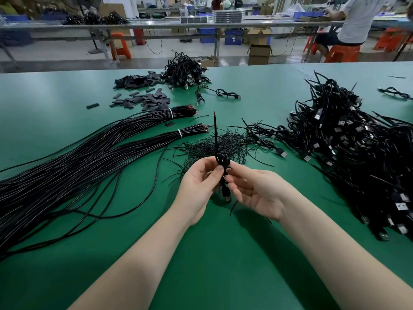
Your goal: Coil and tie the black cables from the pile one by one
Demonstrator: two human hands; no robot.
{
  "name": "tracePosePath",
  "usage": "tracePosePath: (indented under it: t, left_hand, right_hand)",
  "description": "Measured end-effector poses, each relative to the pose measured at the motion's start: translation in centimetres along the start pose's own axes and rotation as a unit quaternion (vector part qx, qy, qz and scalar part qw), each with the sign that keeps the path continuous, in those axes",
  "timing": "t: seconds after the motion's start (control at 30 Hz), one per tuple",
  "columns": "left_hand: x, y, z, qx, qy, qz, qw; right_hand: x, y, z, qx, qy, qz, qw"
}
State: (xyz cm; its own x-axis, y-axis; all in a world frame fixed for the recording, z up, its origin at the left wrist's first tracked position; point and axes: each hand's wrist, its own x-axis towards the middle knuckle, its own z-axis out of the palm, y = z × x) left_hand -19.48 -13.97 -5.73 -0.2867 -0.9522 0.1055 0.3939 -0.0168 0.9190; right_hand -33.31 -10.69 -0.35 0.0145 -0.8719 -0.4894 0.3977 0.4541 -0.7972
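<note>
1. Holding one small coiled cable [222, 166] up over the green table [223, 253], left hand [199, 184] and right hand [254, 191] both pinching it with curled fingers.
2. Looks wound up already, tie likely going on now.
3. Plenty done in the big pile [357, 153] on the right; long straight cables [78, 164] on the left still waiting.
4. No words to read anywhere.
</note>
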Motion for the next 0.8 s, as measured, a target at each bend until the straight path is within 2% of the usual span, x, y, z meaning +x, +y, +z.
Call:
tracePosePath:
  t: [0.2, 0.43, 0.53, 0.63, 0.67, 0.7, 0.73, 0.8]
  left_hand:
    - [-0.1, 0.0, -0.1, 0.013, -0.007, 0.017, 1.0]
    - [-0.1, 0.2, 0.1, 0.019, 0.003, 0.012, 1.0]
    - [-0.1, 0.1, 0.2, 0.025, 0.019, 0.0, 0.999]
    - [0.0, 0.3, 0.3, 0.017, 0.036, -0.023, 0.999]
    - [0.0, 0.3, 0.4, 0.014, 0.043, -0.033, 0.998]
    - [0.0, 0.3, 0.4, 0.012, 0.052, -0.044, 0.998]
    - [0.0, 0.4, 0.5, 0.007, 0.061, -0.054, 0.997]
    - [0.1, 0.6, 0.4, 0.001, 0.07, -0.066, 0.995]
  right_hand:
    - [-0.2, -0.4, -0.2, 0.01, -0.01, 0.04, 0.999]
    - [-0.2, -0.6, -0.3, 0.002, -0.021, 0.016, 1.0]
    - [0.0, -0.1, -0.1, 0.004, -0.005, -0.037, 0.999]
    - [0.4, 1.0, 0.2, -0.085, 0.048, -0.173, 0.98]
    - [0.6, 1.4, 0.3, -0.158, 0.084, -0.237, 0.955]
    - [0.8, 1.8, 0.3, -0.25, 0.124, -0.311, 0.908]
    - [0.9, 2.2, 0.2, -0.343, 0.159, -0.395, 0.837]
    - [1.2, 2.9, -0.1, -0.48, 0.197, -0.564, 0.643]
